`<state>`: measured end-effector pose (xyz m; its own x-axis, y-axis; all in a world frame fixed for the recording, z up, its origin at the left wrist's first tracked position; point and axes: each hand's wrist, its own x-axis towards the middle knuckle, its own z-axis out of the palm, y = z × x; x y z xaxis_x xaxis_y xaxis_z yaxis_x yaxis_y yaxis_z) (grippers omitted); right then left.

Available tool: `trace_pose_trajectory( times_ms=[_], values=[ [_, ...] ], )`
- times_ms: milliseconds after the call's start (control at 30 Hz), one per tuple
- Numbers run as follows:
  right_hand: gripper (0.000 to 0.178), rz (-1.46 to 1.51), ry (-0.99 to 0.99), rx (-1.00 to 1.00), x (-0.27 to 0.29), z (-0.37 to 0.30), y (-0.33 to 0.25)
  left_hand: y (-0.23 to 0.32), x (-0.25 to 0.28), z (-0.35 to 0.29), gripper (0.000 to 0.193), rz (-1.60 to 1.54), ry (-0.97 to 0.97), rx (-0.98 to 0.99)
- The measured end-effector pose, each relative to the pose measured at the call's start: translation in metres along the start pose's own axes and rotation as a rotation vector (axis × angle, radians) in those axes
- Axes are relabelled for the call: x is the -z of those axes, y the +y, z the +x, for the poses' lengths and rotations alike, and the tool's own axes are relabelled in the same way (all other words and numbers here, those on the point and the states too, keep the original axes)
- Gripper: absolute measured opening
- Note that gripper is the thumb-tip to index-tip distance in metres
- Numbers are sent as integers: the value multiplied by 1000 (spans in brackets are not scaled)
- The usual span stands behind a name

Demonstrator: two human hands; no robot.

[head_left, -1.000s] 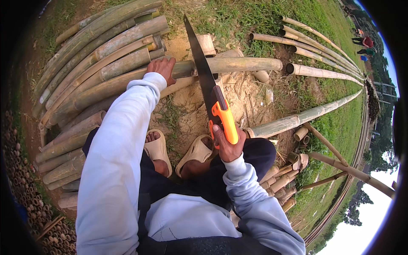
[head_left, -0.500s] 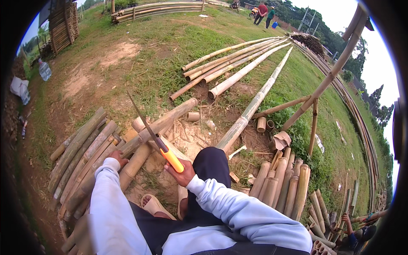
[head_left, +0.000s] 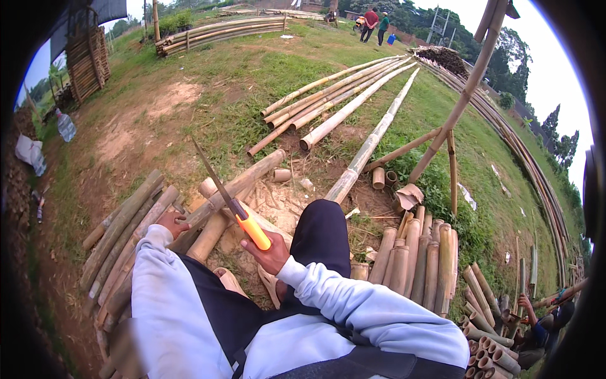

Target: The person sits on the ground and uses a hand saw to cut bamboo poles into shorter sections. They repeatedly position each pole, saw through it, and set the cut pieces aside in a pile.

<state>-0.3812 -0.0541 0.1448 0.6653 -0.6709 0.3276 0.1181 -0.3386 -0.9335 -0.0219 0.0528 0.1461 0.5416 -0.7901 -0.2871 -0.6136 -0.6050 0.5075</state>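
Note:
My right hand (head_left: 270,252) is closed round the orange handle of a hand saw (head_left: 253,231). Its narrow dark blade points up and away to the left, lying across a bamboo pole (head_left: 255,169) in this view. Whether the teeth touch the pole I cannot tell. That pole slants from far right to near left over other bamboo pieces. Its near end runs to my left hand (head_left: 172,225), whose fingers curl on it, partly hidden by the sleeve. Beside that hand, on the left, lies a stack of cut bamboo lengths (head_left: 129,215).
Long bamboo poles (head_left: 344,95) lie on the grass ahead. Cut lengths (head_left: 413,259) stand at my right, below a slanted bamboo post (head_left: 464,98). My dark-trousered knee (head_left: 322,234) is just right of the saw hand. Another person (head_left: 546,325) is at far lower right.
The view has tilted slightly, and my right knee appears higher, with the trousers covering more of my sandals. Both hands keep their hold; the saw has shifted only a little against the pole.

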Motion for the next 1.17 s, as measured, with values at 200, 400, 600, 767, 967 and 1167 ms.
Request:
trace_pose_trajectory(
  times_ms=[200,400,600,767,967,1167],
  values=[
    [25,-1,-50,15,8,1,-33,38,-8,-1,56,32,34,-89],
    [28,79,-28,75,-7,5,-51,24,-7,-1,53,59,57,-75],
    [30,110,-55,-60,-4,-9,-43,28,-10,-5,52,31,71,-63],
    [30,110,-49,-106,1,0,-38,17,-9,4,54,78,97,-106],
    [28,124,4,-115,6,29,-30,-3,-6,22,48,-21,130,-33],
    [46,70,34,21,8,48,29,-18,-3,67,51,21,293,-76]
  ],
)
